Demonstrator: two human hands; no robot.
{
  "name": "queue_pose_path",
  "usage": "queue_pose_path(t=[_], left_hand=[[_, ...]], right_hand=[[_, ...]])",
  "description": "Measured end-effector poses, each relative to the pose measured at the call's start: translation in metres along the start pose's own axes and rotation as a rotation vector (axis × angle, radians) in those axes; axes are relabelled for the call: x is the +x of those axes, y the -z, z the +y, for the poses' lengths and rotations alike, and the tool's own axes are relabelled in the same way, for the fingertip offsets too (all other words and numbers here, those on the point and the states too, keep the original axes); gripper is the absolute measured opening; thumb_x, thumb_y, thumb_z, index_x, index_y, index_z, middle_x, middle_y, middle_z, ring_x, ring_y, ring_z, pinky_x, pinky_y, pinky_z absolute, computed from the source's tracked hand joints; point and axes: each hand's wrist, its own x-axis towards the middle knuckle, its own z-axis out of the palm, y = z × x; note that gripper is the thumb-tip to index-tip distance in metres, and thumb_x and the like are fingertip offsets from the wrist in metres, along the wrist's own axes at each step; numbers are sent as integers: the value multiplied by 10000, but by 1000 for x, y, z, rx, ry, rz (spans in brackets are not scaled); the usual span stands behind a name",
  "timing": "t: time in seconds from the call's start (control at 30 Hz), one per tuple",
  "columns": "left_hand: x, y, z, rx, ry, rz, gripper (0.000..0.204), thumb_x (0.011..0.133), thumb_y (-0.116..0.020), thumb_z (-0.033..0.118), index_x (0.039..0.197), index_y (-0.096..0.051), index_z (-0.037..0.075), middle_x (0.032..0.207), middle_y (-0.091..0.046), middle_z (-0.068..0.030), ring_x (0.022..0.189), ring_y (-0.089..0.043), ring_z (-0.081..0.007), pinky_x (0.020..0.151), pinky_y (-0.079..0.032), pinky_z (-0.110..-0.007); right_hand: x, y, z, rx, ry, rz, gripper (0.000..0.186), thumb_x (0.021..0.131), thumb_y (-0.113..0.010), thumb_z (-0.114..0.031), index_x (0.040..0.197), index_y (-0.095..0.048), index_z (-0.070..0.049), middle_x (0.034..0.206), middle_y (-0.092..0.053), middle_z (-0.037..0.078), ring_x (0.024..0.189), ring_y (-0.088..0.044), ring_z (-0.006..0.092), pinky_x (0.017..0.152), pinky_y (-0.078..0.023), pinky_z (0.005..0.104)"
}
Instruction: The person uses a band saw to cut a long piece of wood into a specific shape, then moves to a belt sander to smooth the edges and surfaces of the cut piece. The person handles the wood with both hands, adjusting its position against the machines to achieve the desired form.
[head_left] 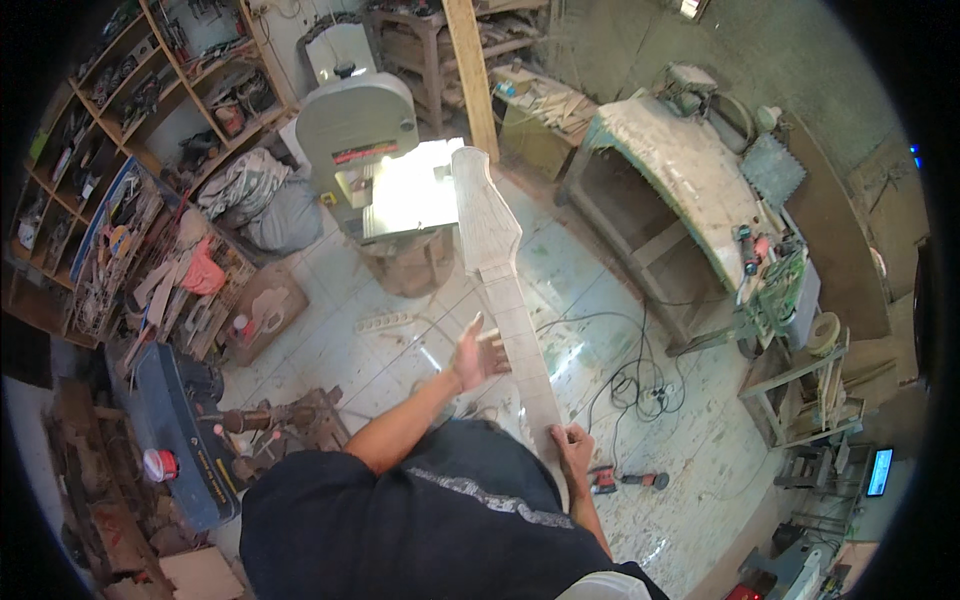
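A workbench (660,150) is standing at upper right, a bandsaw (355,112) left of it. From the torso (410,530), a guitar neck (508,300) is extending between the two in view, headstock (487,225) farthest away. The right hand (572,447) is gripping the neck's near part; the left hand (476,360) is hovering open beside its left edge, contact unclear.

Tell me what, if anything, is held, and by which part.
A guitar neck: the right hand holds it toward its lower end. The left hand is open beside its middle; contact cannot be told.
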Motion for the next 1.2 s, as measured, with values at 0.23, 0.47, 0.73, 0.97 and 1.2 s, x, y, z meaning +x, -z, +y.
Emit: queue_pose_path(t=[0.23, 0.47, 0.73, 0.97, 1.2], left_hand=[[35, -76, 4, 695, -394, 198, 690, 915, -776, 484, 1374, -505, 45, 1232, -655, -111, 1121, -636, -206, 951, -527, -383], [42, -97, 30, 745, -509, 337, 732, 866, -848, 426, 1358, -489, 19, 1188, -672, -112, 1067, -654, -200, 888, -559, -362], [42, -95, 38, 728, -566, 391, 759, 855, -858, 406, 1362, -474, -8, 1216, -676, -143, 1063, -667, -218, 897, -566, -372], [52, -108, 62, 938, -546, 455, 793, 813, -872, 442, 1348, -503, -13, 1184, -685, -151, 1041, -667, -208, 892, -563, -383], [60, -106, 75, 995, -853, 496, 811, 779, -884, 492, 1294, -596, -64, 1121, -724, -153, 1008, -688, -216, 933, -543, -364]], right_hand=[[53, -53, -52, 90, 204, 70, 479, 962, -737, -373, 711, -550, -10, 686, -479, -31, 679, -424, 76, 609, -351, 278], [87, -63, -67, 3, 206, -95, 506, 1026, -641, -407, 740, -511, -10, 729, -442, -27, 719, -395, 83, 632, -347, 280], [91, -68, -82, -36, 182, -148, 523, 1030, -621, -436, 776, -539, 14, 724, -462, -13, 713, -412, 92, 629, -365, 296], [99, -78, -113, -66, 173, -122, 550, 1022, -605, -483, 820, -582, 29, 722, -531, 26, 713, -460, 109, 645, -400, 310], [114, -104, -125, -116, 199, -219, 554, 1035, -576, -486, 989, -677, 57, 801, -647, 80, 775, -580, 157, 720, -473, 343]])
